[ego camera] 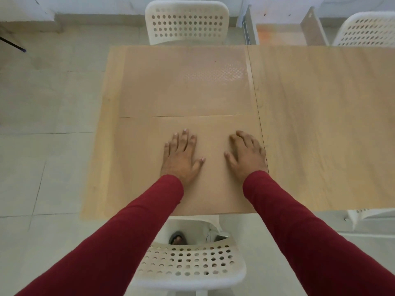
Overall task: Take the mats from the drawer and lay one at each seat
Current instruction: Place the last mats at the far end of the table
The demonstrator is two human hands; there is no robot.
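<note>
Two thin tan mats lie on the left part of the wooden table (320,124). The near mat (213,189) sits in front of the near chair (188,261). The far mat (181,86), with a faint dotted sheen, sits before the far chair (186,22); the two mats meet edge to edge at mid-table. My left hand (181,154) and my right hand (245,154) rest flat on the near mat, fingers spread, gripping nothing. The right hand is close to the mat's right edge.
An open drawer (277,33) with a pale orange sheet inside stands beyond the table at the back right. Another white chair (367,28) is at the far right, and part of a fourth (361,212) shows under the table's near right edge. Tiled floor lies to the left.
</note>
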